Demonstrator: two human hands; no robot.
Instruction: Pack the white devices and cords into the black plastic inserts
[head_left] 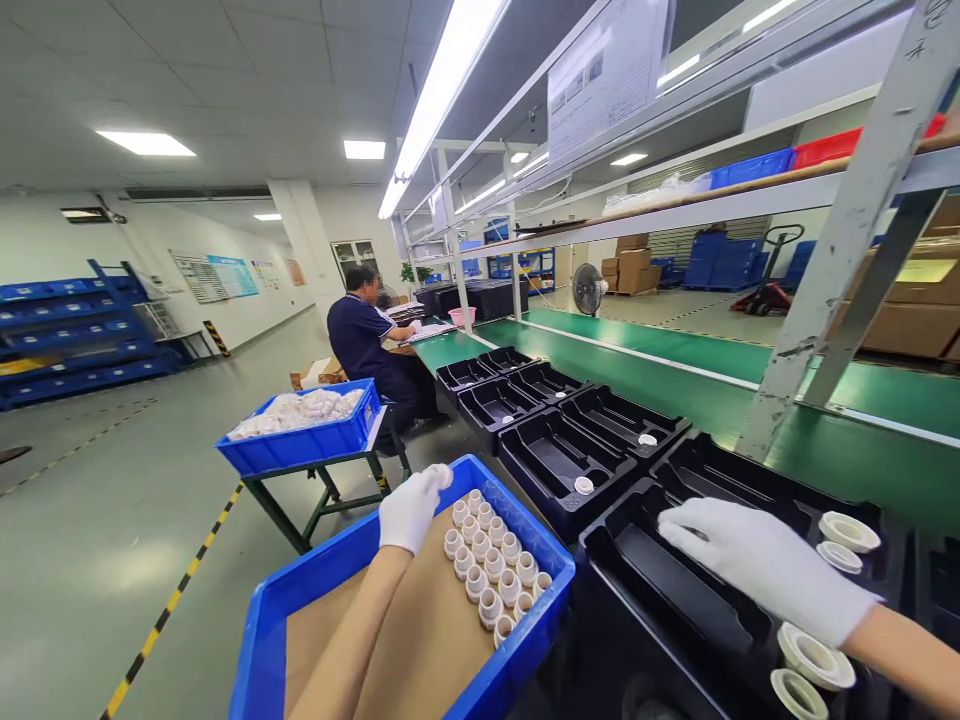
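My left hand (409,510), in a white glove, is closed on a small white plastic fitting (445,477) above the far rim of a blue bin (259,620). Inside that bin, rows of white ring-necked fittings (493,565) stand upright on brown cardboard. My right hand (750,560), gloved too, is held over a black moulded tray (645,570), its fingers reaching left and nothing visible in them. White rings (849,532) sit in the tray's recesses beyond the hand, and larger flanged rings (814,655) lie below the wrist.
More black trays (570,460), each with a white ring, line the green bench (645,375). A blue bin of white parts (300,430) rests on a stand to the left. A seated person (364,340) works farther along. A metal post (832,220) rises at the right.
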